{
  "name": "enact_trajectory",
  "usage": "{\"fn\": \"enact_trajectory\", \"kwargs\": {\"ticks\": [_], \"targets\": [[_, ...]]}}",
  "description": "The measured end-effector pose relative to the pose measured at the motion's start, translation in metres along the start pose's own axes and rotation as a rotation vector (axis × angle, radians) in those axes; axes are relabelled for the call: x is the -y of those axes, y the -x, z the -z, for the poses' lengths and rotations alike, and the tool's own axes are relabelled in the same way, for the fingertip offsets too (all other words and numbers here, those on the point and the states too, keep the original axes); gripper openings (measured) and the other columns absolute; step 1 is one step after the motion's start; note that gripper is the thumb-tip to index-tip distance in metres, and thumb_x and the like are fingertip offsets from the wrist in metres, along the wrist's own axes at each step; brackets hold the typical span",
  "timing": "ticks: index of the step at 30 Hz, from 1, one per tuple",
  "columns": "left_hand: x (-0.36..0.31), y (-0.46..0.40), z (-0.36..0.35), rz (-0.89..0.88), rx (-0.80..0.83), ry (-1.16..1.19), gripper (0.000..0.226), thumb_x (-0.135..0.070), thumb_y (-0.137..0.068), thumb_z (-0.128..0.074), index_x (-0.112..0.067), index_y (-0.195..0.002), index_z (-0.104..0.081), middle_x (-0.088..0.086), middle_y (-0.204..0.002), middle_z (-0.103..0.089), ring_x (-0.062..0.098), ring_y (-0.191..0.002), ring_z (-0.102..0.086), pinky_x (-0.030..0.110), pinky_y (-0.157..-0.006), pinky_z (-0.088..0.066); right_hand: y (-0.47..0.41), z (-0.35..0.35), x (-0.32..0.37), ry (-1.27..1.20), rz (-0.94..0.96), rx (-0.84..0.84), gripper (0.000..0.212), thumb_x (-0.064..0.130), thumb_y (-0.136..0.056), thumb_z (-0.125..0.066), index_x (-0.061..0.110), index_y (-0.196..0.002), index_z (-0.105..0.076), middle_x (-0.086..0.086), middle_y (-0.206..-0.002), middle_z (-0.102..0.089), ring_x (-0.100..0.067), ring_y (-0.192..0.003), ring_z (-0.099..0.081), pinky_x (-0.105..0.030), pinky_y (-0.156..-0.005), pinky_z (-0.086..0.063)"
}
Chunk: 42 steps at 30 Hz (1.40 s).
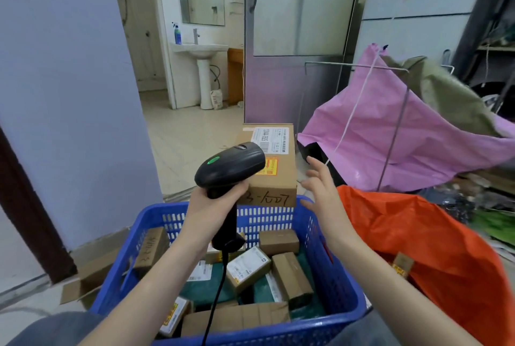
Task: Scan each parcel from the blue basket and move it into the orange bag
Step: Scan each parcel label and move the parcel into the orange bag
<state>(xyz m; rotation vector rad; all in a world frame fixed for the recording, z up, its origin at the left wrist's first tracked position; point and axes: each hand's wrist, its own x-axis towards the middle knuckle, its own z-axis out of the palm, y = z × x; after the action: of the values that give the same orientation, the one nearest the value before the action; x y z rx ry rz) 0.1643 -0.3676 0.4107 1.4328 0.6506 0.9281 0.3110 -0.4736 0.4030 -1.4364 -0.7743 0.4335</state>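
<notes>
A blue basket (338, 276) in front of me holds several cardboard and green-wrapped parcels. One large cardboard box (278, 178) with a white label rests on the basket's far rim. My left hand (211, 206) grips a black barcode scanner (230, 168) by its handle, its head in front of the box's left side. To the right of the box, my right hand (320, 187) is spread, with nothing in it, and I cannot tell whether it touches the box. The orange bag (418, 245) lies open at the right, a small parcel (401, 265) inside it.
A pink bag (404, 128) hangs on a metal frame behind the orange bag. A flattened carton (92, 276) lies left of the basket by the blue wall. A doorway ahead leads to a tiled washroom with a sink (200, 50). Clutter fills the far right floor.
</notes>
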Motion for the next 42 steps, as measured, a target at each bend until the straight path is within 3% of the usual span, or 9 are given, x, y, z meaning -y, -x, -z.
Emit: {"fn": "enact_trajectory", "kwargs": {"ticks": [3, 6, 12, 18, 21, 24, 29, 36, 42], "targets": [[-0.002, 0.001, 0.002, -0.001, 0.000, 0.003, 0.029, -0.026, -0.078, -0.075, -0.027, -0.103, -0.059, -0.012, -0.076, -0.073, 0.000, -0.072, -0.069, 0.024, -0.071, -0.051, -0.009, 0.003, 0.003, -0.183, -0.263, 0.067, 0.063, 0.048, -0.089, -0.054, 0.027, -0.144, -0.032, -0.011, -0.133, -0.054, -0.025, -0.112, -0.059, -0.039, -0.082, -0.054], [-0.001, 0.003, 0.004, 0.012, 0.028, -0.042, 0.036, -0.028, -0.074, -0.077, -0.025, -0.107, -0.061, -0.006, -0.087, -0.074, 0.006, -0.082, -0.070, 0.033, -0.081, -0.054, -0.017, 0.004, 0.002, -0.246, -0.381, 0.119, 0.082, 0.053, -0.075, -0.068, 0.026, -0.145, -0.034, -0.013, -0.129, -0.058, -0.028, -0.107, -0.064, -0.036, -0.069, -0.058], [-0.006, 0.005, 0.007, 0.000, 0.074, -0.069, 0.026, -0.029, -0.077, -0.075, -0.029, -0.099, -0.062, -0.004, -0.088, -0.072, 0.010, -0.086, -0.068, 0.026, -0.076, -0.051, -0.018, 0.006, -0.001, -0.265, -0.339, 0.006, 0.070, 0.024, -0.083, -0.071, 0.016, -0.143, -0.036, -0.008, -0.118, -0.066, -0.019, -0.097, -0.069, -0.029, -0.062, -0.058], [-0.012, -0.005, 0.016, -0.114, 0.024, -0.187, 0.015, -0.024, -0.083, -0.071, -0.033, -0.087, -0.060, -0.001, -0.083, -0.070, 0.011, -0.081, -0.064, 0.022, -0.070, -0.049, -0.013, 0.011, 0.001, 0.070, -0.205, -0.039, 0.055, 0.017, -0.082, -0.072, 0.018, -0.130, -0.045, -0.002, -0.114, -0.064, -0.015, -0.093, -0.066, -0.028, -0.069, -0.056], [-0.010, -0.015, 0.028, -0.146, 0.097, -0.317, 0.015, -0.025, -0.084, -0.070, -0.025, -0.096, -0.063, -0.002, -0.070, -0.072, 0.008, -0.066, -0.067, 0.022, -0.066, -0.052, -0.014, 0.014, 0.002, 0.189, -0.202, -0.029, 0.049, 0.020, -0.082, -0.071, 0.021, -0.125, -0.047, -0.003, -0.113, -0.062, -0.020, -0.095, -0.066, -0.036, -0.076, -0.058], [-0.009, -0.023, 0.037, -0.200, 0.175, -0.472, 0.011, -0.021, -0.082, -0.072, -0.026, -0.088, -0.064, -0.008, -0.053, -0.065, 0.004, -0.055, -0.063, 0.021, -0.061, -0.050, -0.014, 0.015, 0.004, 0.263, -0.197, -0.028, 0.047, 0.022, -0.082, -0.070, 0.022, -0.124, -0.049, -0.002, -0.110, -0.062, -0.022, -0.097, -0.065, -0.038, -0.077, -0.057], [-0.008, -0.027, 0.040, -0.220, 0.263, -0.611, 0.011, -0.021, -0.082, -0.073, -0.018, -0.090, -0.067, -0.010, -0.051, -0.063, 0.000, -0.053, -0.061, 0.008, -0.052, -0.045, -0.015, 0.015, 0.006, 0.305, -0.215, -0.024, 0.048, 0.026, -0.083, -0.068, 0.019, -0.127, -0.052, -0.005, -0.109, -0.064, -0.023, -0.095, -0.066, -0.037, -0.076, -0.057], [-0.009, -0.028, 0.037, -0.263, 0.317, -0.623, 0.018, -0.021, -0.083, -0.072, -0.032, -0.084, -0.058, -0.023, -0.054, -0.063, -0.005, -0.057, -0.062, 0.006, -0.053, -0.044, -0.016, 0.011, 0.005, 0.369, -0.214, -0.007, 0.047, 0.031, -0.084, -0.067, 0.020, -0.127, -0.053, -0.005, -0.109, -0.066, -0.020, -0.094, -0.066, -0.033, -0.076, -0.056], [-0.004, -0.030, 0.036, -0.249, 0.294, -0.661, 0.018, -0.018, -0.084, -0.070, -0.030, -0.080, -0.057, -0.014, -0.053, -0.062, -0.003, -0.055, -0.060, 0.007, -0.053, -0.043, -0.016, 0.008, 0.004, 0.373, -0.218, 0.020, 0.045, 0.031, -0.086, -0.066, 0.019, -0.127, -0.053, -0.005, -0.107, -0.066, -0.017, -0.090, -0.065, -0.025, -0.070, -0.053]]}}
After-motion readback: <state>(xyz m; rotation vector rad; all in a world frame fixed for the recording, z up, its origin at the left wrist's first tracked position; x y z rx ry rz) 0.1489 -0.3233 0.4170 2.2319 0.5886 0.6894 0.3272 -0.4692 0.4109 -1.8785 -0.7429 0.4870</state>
